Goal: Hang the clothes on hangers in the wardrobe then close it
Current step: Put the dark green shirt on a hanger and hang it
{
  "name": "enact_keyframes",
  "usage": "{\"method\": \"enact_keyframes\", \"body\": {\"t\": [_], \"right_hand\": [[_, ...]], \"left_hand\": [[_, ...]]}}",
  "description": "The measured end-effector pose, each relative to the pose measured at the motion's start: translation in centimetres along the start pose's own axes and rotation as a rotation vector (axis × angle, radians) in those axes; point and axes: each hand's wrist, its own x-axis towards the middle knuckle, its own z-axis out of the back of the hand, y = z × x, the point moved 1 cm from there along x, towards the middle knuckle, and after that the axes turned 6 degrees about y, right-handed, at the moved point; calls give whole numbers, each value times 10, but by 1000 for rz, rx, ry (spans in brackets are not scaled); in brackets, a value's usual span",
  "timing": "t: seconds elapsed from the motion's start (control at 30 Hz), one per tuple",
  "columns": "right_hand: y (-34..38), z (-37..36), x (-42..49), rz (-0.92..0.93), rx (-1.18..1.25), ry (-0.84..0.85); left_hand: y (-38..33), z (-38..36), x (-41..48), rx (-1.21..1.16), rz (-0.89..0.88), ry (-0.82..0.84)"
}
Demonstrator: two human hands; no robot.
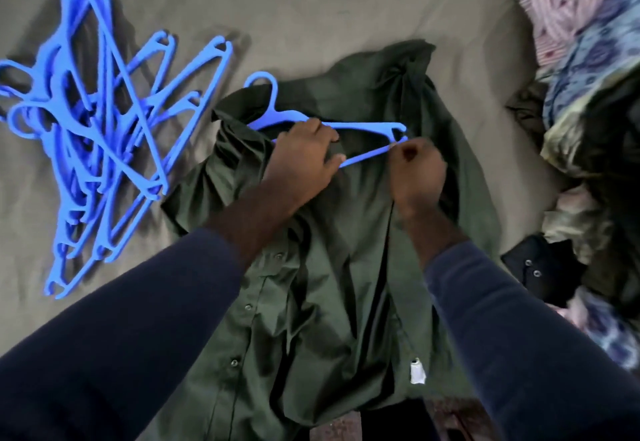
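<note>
Spread from near to far, left to right: 1 wrinkled grey-brown cloth sheet (311, 8), creased and shadowed. At the near edge, right of centre: 1 blurred patch of reddish-brown patterned surface (446, 420).

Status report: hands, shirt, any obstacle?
Left hand grips blue plastic hanger. Right hand pinches dark green buttoned shirt at hanger's end. Hanger lies on shirt. Nothing blocks.

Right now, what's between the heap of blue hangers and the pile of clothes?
Head view: a green shirt lies spread there, one hanger on it, the left hand holding that hanger, the right hand pinching cloth beside it.
</note>
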Motion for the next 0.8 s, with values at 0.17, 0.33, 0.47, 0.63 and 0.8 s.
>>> {"method": "enact_keyframes", "body": {"t": [0.17, 0.33, 0.47, 0.63, 0.8], "right_hand": [[-3, 28, 43, 136, -184, -98], [3, 50, 77, 145, -172, -134], [38, 99, 33, 401, 212, -284], [4, 49, -92, 559, -65, 427], [-29, 8, -111, 307, -153, 421]], "left_hand": [[-14, -28, 21, 263, 26, 348], [-7, -28, 21, 251, 47, 391], [-9, -28, 22, 311, 32, 394], [-7, -23, 32, 384, 1, 364], [-5, -15, 20, 309, -32, 262]]}}
